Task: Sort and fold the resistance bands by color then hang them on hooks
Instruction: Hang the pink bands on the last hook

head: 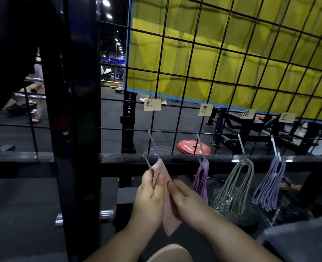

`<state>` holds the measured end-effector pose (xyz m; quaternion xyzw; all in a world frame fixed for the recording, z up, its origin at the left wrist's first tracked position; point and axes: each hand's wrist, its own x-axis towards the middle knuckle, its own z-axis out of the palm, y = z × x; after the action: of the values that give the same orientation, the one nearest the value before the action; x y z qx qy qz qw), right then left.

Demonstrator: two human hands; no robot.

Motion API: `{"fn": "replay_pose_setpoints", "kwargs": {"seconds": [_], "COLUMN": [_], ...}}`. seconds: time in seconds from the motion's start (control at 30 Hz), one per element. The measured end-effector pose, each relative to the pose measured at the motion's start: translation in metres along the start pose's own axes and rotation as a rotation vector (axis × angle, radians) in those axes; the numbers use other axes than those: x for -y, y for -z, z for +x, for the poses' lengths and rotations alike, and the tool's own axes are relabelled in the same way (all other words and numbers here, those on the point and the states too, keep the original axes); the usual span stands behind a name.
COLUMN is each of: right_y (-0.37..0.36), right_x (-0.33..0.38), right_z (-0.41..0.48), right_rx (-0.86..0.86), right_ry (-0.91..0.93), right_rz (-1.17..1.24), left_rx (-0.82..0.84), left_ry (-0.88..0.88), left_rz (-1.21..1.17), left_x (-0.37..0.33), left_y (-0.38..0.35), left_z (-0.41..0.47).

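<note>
1. The left hand (149, 197) and right hand (184, 199), lower centre, both pinch the folded pink bands (170, 218).
2. These look light, floppy and stretchy, and are best held near the top fold.
3. Their top meets the leftmost hook (153, 142).

A black wire grid (193, 42) fills the middle and right of the frame, with a yellow sheet (222, 59) edged in blue hanging behind it. A thick black post (80, 110) stands left of centre. Beyond lie dark rubber floor (113, 118), a red weight plate (190, 147) lying flat, and black bench frames (232, 122) at right. Ceiling spotlights (106, 2) glare at upper left.
</note>
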<state>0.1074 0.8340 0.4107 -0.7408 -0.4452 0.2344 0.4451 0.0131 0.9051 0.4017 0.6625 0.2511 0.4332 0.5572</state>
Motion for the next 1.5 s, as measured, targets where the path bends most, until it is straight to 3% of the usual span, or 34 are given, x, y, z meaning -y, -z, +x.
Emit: {"fn": "replay_pose_setpoints", "kwargs": {"seconds": [0.6, 1.1, 1.27, 1.5], "right_y": [0.011, 0.018, 0.015, 0.019], "right_x": [-0.038, -0.056, -0.059, -0.064], "right_z": [-0.021, -0.024, -0.022, -0.024], "right_rx": [0.089, 0.056, 0.074, 0.123], "right_ry": [-0.019, 0.016, -0.001, -0.017], "right_rz": [-0.123, -0.246, -0.203, -0.121], "left_rx": [-0.073, 0.006, -0.013, 0.021], "left_ry": [0.054, 0.085, 0.064, 0.093], "left_rz": [0.045, 0.116, 0.195, 0.116], "left_x": [0.049, 0.062, 0.063, 0.067], "left_y": [-0.028, -0.041, -0.040, -0.041], "left_z": [-0.021, -0.033, -0.033, -0.038]}}
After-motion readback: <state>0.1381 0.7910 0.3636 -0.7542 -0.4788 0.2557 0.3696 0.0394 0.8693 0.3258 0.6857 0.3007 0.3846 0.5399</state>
